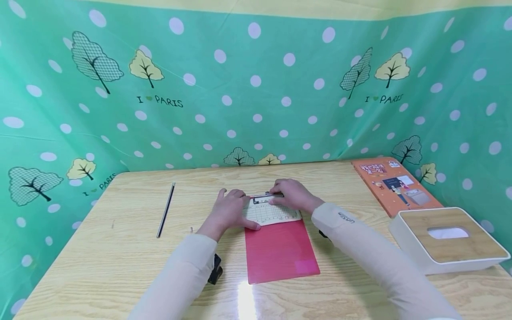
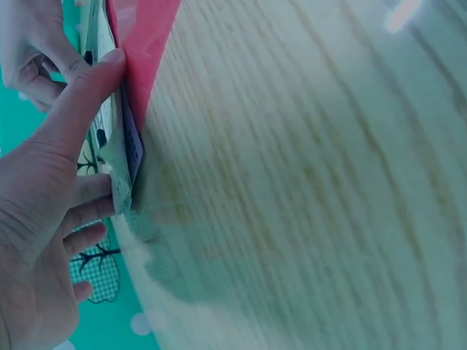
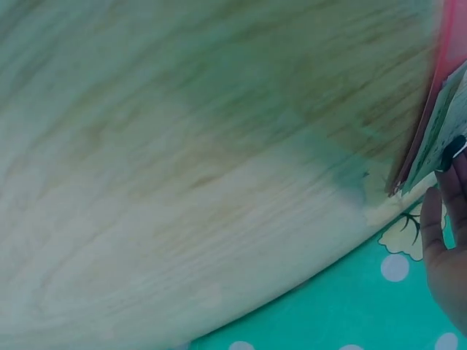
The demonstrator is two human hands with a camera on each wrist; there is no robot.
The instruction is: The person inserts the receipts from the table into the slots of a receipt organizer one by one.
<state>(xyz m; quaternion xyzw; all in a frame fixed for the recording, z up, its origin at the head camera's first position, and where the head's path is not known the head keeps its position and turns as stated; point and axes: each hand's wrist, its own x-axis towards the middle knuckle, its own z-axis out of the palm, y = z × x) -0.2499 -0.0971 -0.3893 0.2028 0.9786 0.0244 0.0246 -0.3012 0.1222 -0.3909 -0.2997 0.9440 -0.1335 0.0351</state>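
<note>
A pink clipboard [image 1: 282, 253] lies on the table, with a printed sheet pad [image 1: 272, 214] across its far half. At its far edge is a metal clip [image 1: 262, 200] with dark ends. My left hand [image 1: 230, 211] grips the pad's left side, thumb on top and fingers at the far left edge; the thumb pressing the pad [image 2: 109, 124] shows in the left wrist view. My right hand [image 1: 294, 195] pinches the clip at the right end, partly covering it. In the right wrist view, its fingers touch a dark clip end [image 3: 452, 153].
A slim dark pencil-like stick [image 1: 166, 211] lies to the left. At the right are an orange illustrated book [image 1: 384, 191] and a white tissue box with a wooden lid [image 1: 424, 244]. A green patterned curtain [image 1: 256, 98] hangs behind the table.
</note>
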